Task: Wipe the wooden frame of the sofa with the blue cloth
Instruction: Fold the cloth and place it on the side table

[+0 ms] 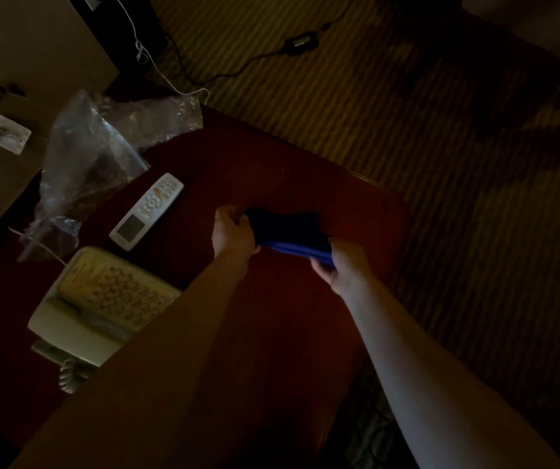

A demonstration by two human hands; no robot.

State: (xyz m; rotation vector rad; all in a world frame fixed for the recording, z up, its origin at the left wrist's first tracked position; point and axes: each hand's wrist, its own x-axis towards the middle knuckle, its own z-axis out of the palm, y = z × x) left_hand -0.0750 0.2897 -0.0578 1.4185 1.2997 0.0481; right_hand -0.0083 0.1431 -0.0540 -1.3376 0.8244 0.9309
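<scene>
We are holding one blue cloth (290,233) with our two hands, over the dark red desk (271,170). Our left hand (232,233) is gripping the left end, with fingers curled around it. Our right hand (342,269) is pinching the right end, with the fingers closed on the fold. The cloth is soft and bunched up, stretching between both hands. It is looking very dark on top and bright blue along its lower edge. We cannot tell if it is touching the desk.

The desk is smooth and shiny, with a rounded edge. To the left of our left hand, one white remote (146,211) is lying flat on the desk. It is long and thin, with small buttons and a little screen. Nearer to us, one cream phone (102,306) is sitting there too. It is boxy, with round buttons and a curly cord. Further back, one clear plastic bag (95,150) is lying crinkled and shiny.

Past the desk, a striped carpet (407,113) is covering the floor. One black cable (238,67) and one white cable (150,60) are lying on it.
</scene>
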